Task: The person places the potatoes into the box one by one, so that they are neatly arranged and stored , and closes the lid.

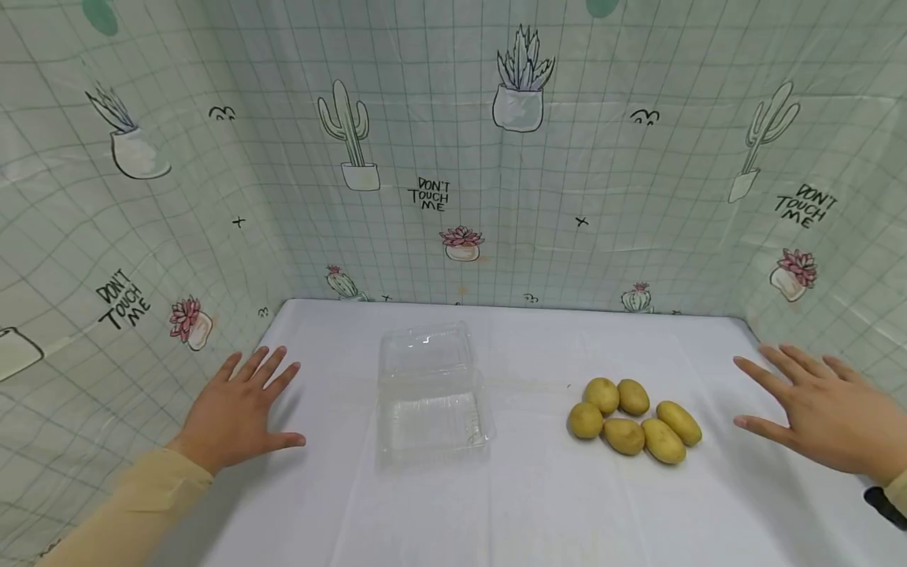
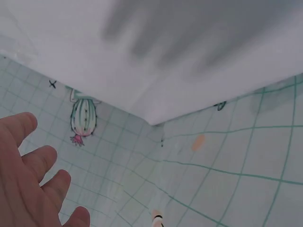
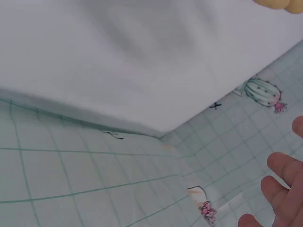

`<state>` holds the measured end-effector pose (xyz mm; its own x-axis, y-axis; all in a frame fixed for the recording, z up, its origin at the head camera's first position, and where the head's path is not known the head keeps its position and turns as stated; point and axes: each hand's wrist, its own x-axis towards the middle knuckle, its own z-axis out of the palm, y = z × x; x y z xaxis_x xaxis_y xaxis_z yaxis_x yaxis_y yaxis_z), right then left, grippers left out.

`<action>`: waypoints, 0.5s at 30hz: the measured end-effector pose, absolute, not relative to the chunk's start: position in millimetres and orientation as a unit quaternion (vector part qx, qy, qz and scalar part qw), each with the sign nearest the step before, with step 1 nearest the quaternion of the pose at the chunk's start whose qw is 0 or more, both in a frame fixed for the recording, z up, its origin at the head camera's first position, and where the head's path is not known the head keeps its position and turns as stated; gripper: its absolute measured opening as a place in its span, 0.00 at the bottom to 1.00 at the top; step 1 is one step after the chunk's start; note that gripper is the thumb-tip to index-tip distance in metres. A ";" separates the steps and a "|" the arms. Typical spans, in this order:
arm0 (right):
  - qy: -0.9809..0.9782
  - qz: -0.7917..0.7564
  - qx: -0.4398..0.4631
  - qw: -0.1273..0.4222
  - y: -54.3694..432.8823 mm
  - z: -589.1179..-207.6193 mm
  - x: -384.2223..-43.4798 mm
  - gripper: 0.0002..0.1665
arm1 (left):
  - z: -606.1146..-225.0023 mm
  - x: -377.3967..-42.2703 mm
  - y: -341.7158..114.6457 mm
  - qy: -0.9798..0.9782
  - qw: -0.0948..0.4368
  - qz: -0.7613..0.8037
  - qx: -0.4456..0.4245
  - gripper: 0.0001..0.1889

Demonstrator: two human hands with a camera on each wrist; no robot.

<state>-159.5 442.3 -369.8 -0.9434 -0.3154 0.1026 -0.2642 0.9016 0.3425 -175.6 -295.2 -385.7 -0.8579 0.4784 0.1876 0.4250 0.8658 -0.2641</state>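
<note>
My left hand (image 1: pixel 237 409) hovers over the left side of the table, fingers spread and holding nothing. Nearest to it is a clear plastic clamshell box (image 1: pixel 428 425), its lid (image 1: pixel 425 352) laid back toward the far wall. On the right, my right hand (image 1: pixel 825 405) is held above the table with its fingers apart, also holding nothing. Several yellow potatoes (image 1: pixel 624 435) lie grouped between the box and that hand, closer to the hand. Fingertips of the left hand (image 2: pixel 35 175) and of the right hand (image 3: pixel 286 184) show in the wrist views.
A white cloth-covered table (image 1: pixel 531 504) lies beneath everything. Pale green gridded curtains (image 1: pixel 538 181) with cactus drawings stand along its back and both sides. A dark band (image 1: pixel 884 508) sits at the right wrist.
</note>
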 end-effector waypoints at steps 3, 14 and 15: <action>-0.968 -0.153 0.175 0.095 432.9 -367.5 -163.0 0.53 | -386.7 -176.9 -291.6 -0.957 0.127 0.110 -0.237 0.54; -0.961 -0.130 0.214 0.119 411.5 -362.8 -165.9 0.52 | -384.7 -178.5 -276.8 -0.954 0.139 0.099 -0.244 0.53; -0.960 -0.130 0.216 0.121 410.1 -362.1 -166.0 0.52 | -384.7 -178.5 -275.6 -0.955 0.138 0.099 -0.244 0.53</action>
